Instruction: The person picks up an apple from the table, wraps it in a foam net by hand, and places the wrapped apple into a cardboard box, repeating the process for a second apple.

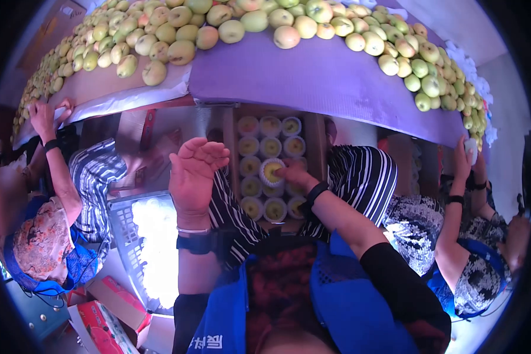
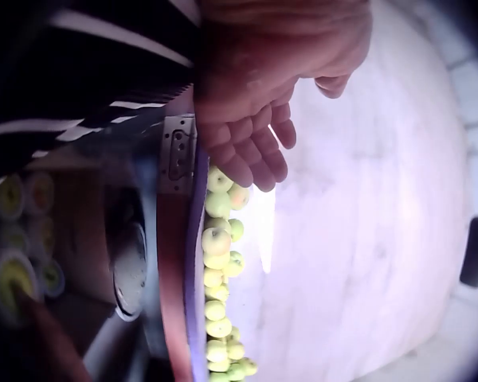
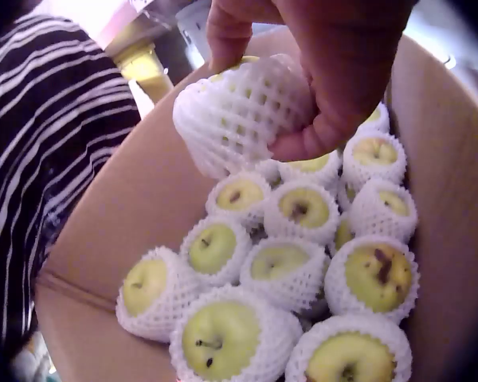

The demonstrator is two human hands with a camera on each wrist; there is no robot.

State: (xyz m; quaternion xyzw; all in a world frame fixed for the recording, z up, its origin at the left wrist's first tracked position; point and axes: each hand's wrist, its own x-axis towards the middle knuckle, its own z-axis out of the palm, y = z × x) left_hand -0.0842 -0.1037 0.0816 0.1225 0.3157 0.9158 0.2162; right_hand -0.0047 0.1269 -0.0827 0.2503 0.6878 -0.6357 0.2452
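Note:
My right hand grips an apple in a white foam net, thumb and fingers round its sides. It is held over a cardboard box between my knees. Inside stand rows of netted apples, mostly yellow-green, stems or blossom ends facing up. My left hand is raised left of the box with nothing in it, palm showing and fingers loosely bent. In the left wrist view, the left hand appears in front of the table edge and a line of bare apples.
Ahead, a purple-covered table carries heaped loose apples. A grey plastic crate stands at my left, with printed cartons below it. One person sits on the left and another on the right, hands at the table edge.

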